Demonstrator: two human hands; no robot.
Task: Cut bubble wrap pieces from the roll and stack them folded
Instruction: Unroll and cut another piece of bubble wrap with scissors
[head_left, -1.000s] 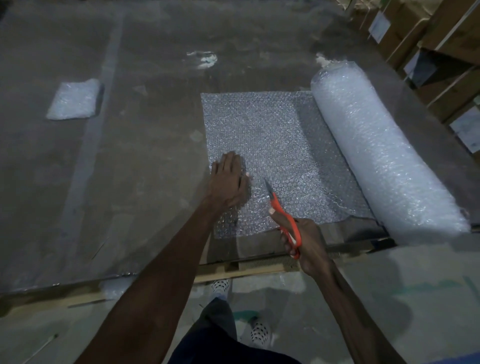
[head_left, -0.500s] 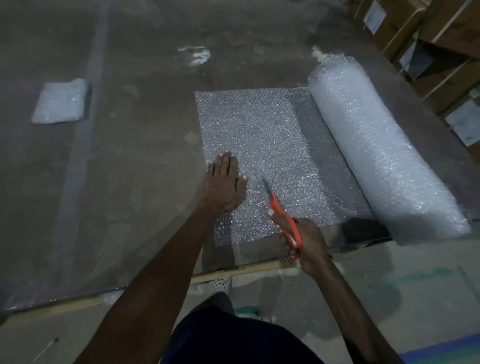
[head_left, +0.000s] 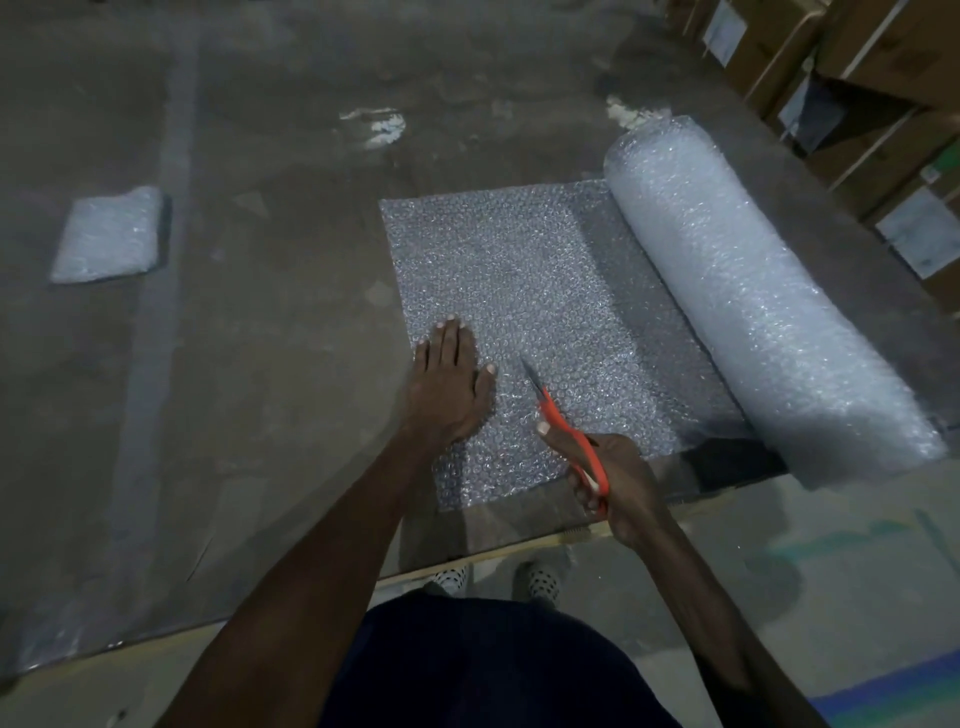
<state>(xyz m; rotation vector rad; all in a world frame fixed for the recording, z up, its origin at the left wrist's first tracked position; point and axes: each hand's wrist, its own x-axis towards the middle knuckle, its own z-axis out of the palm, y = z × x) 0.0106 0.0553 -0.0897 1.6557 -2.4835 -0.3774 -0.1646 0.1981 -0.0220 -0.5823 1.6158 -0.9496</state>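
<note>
Head view, dim light. The large white roll of bubble wrap lies on the grey, scuffed worktop, to the right of both hands, with one end near the worktop's near edge. An unrolled clear bubble wrap sheet runs from the roll leftward, flat on the worktop.

The left hand lies palm down on the sheet near its left edge, fingers straight and together, thumb out to the side, pressing the sheet flat. The right hand grips the orange-handled scissors, fingers curled round the handles, just right of the left hand. The blades point away from the person, over the sheet between the left hand and the roll; blade opening is hard to judge, probably nearly closed.

A small folded white bubble wrap piece sits well to the left of the left hand. Stacked brown cardboard boxes stand beyond the roll.
</note>
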